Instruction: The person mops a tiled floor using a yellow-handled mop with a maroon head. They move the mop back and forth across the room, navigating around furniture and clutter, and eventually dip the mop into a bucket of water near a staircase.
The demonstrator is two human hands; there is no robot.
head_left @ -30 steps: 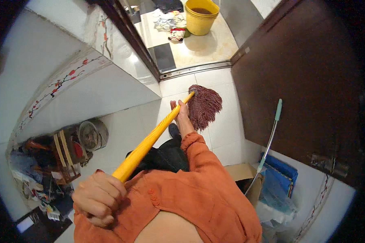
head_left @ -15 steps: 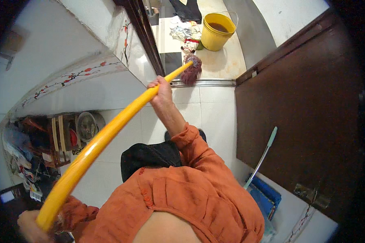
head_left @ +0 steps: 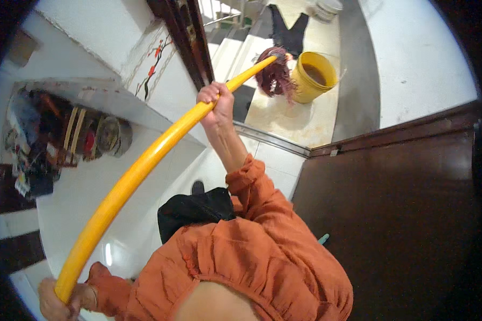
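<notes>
A mop with a long yellow handle (head_left: 128, 184) runs slantwise from the lower left up to a dark red string head (head_left: 272, 77). My right hand (head_left: 217, 104) is wrapped round the handle near the doorway, not far below the head. At the lower left, my left hand (head_left: 59, 300) grips the handle's other end. Beside the mop head stands a yellow bucket (head_left: 306, 93) with brownish water in it, past the door sill. The strands hang close to the bucket's left wall; whether they touch it or the floor I cannot tell.
A dark brown door (head_left: 391, 214) stands at the right, a metal sill (head_left: 273, 140) crossing the doorway. Beyond lie a black garment (head_left: 289, 35), a pale pail (head_left: 326, 9) and steps with a railing. Cluttered shelves (head_left: 53, 139) line the left; a pale green handle tip (head_left: 324, 238) shows by the door.
The mop head has gone from just past the sill to beside the bucket, now hiding the cloths there. Both hands keep their hold. The whole view has turned, and the black garment shows more fully.
</notes>
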